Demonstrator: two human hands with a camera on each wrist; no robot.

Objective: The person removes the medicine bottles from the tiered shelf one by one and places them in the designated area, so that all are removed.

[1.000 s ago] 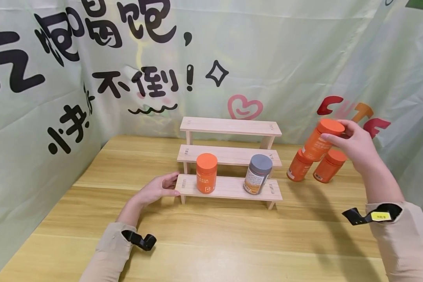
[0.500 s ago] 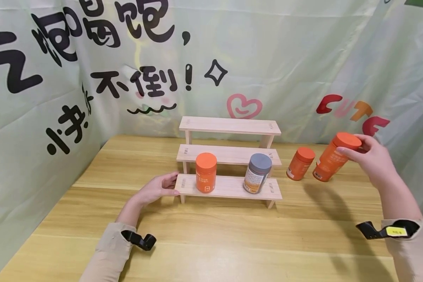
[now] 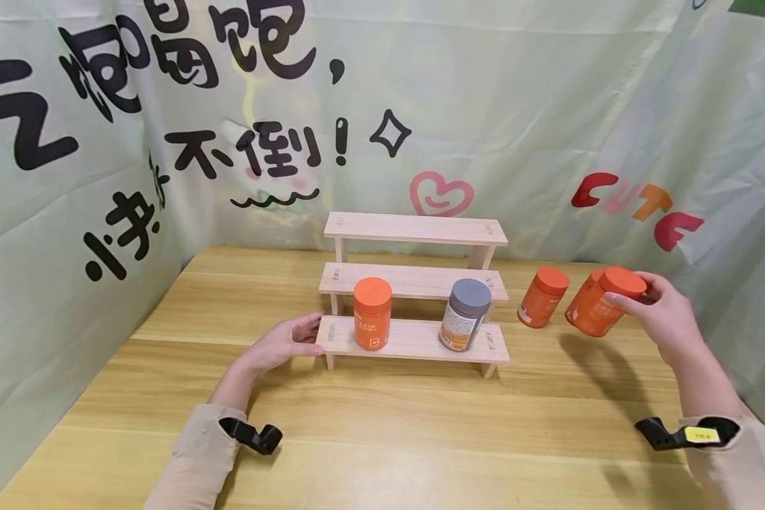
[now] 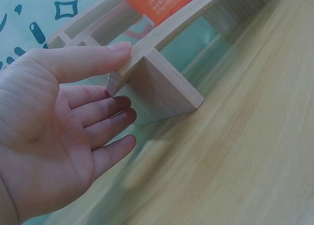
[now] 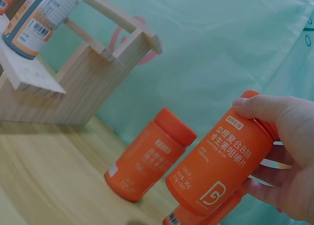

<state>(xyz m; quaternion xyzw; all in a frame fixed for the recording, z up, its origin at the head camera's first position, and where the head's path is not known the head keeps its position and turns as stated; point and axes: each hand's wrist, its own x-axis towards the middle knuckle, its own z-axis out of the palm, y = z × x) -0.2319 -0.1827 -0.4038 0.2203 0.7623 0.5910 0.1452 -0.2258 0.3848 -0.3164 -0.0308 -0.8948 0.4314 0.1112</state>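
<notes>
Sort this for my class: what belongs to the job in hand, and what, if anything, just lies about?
Likely the job's:
held orange jar, in the right hand
wooden stand, held by the left hand
second orange jar and grey-lidded jar on its lowest step
two orange jars on the table

Probably just surroundings:
printed cloth
black wrist gear

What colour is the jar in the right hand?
Orange; the jar shows best in the right wrist view.

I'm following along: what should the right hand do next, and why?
The right hand should probably lower the held bottle to the tabletop, clear of the rear bottle: it appears raised, and overlaps that one in the head view.
</notes>
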